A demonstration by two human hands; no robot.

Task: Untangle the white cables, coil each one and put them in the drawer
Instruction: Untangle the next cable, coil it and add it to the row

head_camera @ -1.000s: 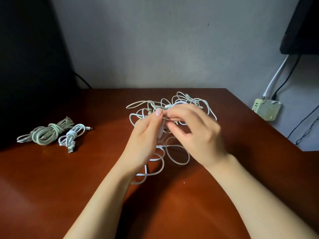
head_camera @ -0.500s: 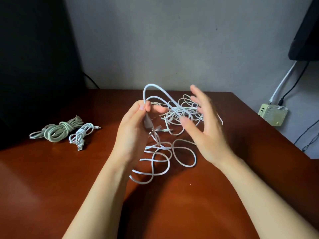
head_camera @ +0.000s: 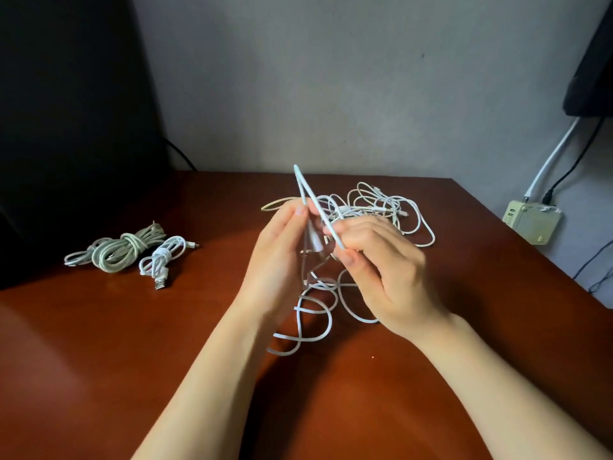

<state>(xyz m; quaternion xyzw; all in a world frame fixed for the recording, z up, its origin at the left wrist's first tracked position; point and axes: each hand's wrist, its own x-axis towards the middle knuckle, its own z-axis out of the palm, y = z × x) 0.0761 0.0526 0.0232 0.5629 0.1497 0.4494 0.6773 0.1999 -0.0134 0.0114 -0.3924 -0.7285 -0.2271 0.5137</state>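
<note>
The left hand (head_camera: 278, 260) is pinching one white cable (head_camera: 306, 190) just under its tall narrow loop and the right hand (head_camera: 381, 270) is gripping the same strand lower down, above the tangle (head_camera: 381, 207) lying in the middle of the table (head_camera: 99, 360); easing that loop out slowly, not tugging, is looking wisest.

Plain grey wall (head_camera: 331, 78) fills top half, w/ a few small marks. Glossy reddish-brown wooden table (head_camera: 99, 376) covers bottom half, lit brightest mid-frame, dimmer at far left. Big dark panel (head_camera: 66, 111) upper left, thin black cord (head_camera: 180, 154) just beside it. Black object (head_camera: 593, 78) in upper right corner. Below it, beige box (head_camera: 530, 225) against wall at right edge, w/ white lead (head_camera: 550, 157) & black lead (head_camera: 574, 164) running into its top.
</note>
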